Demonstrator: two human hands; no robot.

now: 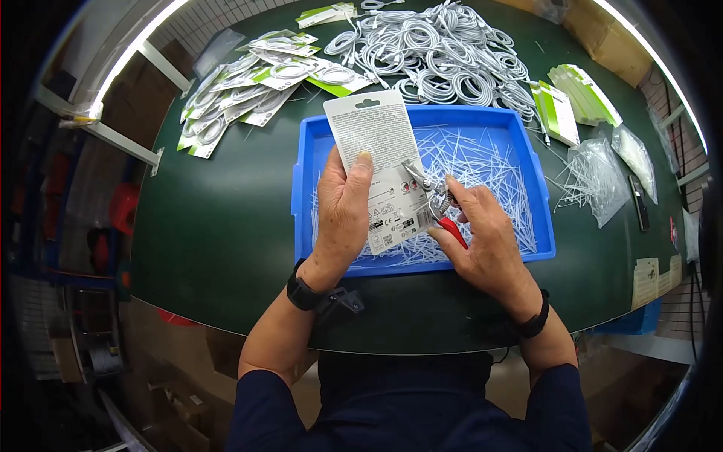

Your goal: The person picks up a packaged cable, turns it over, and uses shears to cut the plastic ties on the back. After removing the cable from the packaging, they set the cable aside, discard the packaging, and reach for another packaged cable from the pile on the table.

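My left hand (343,207) grips a white hang card (373,135) by its left side, thumb on the printed face. The card has a hanging slot at the top and stands tilted above a blue tray (297,188). My right hand (484,230) is closed round red-handled pliers (452,228) with bright metal jaws. Those jaws overlap the card's right edge. Whether they bite on anything cannot be made out. Many loose white cable ties (482,162) lie in the tray beneath both hands. The far side of the card is hidden.
Coiled white cables (444,53) are heaped behind the tray. Carded cables (248,90) are piled at the far left. Green-and-white cards (580,94) are stacked at the right, near plastic bags (602,181) and a black slim object (639,203). The green table (218,248) has a curved front edge.
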